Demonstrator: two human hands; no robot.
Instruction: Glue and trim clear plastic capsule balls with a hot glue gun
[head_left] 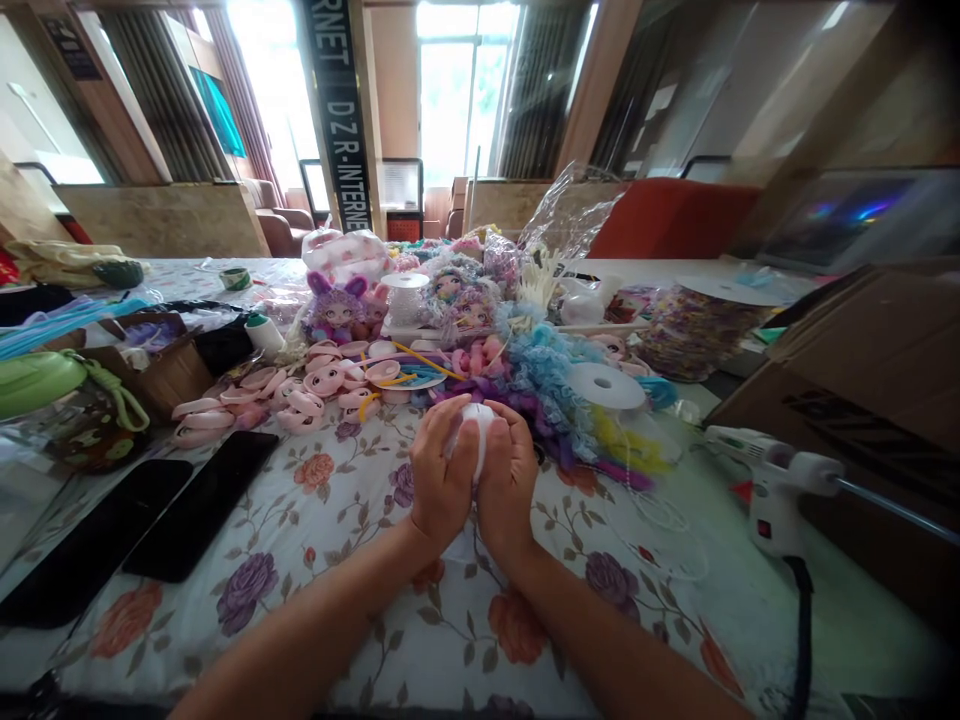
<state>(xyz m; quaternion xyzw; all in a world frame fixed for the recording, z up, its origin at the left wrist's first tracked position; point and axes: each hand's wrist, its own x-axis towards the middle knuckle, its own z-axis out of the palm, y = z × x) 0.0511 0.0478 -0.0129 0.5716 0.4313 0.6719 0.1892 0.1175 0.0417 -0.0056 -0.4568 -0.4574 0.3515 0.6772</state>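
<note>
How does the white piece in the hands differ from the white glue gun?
The white piece is cupped between the left hand and right hand; the glue gun is unheld, beside the cardboard box. The white piece looks small and rounded, though partly hidden; the glue gun is larger, with a handle and dark cord. Both are mainly white.

Strong light came from the big windows [450,100] at the back, and they glowed nearly all white. The near bench [420,655] looked dimmer. The sides were stretched and blurry, the right corners dark, with a rainbow shine [870,211] at right.
</note>
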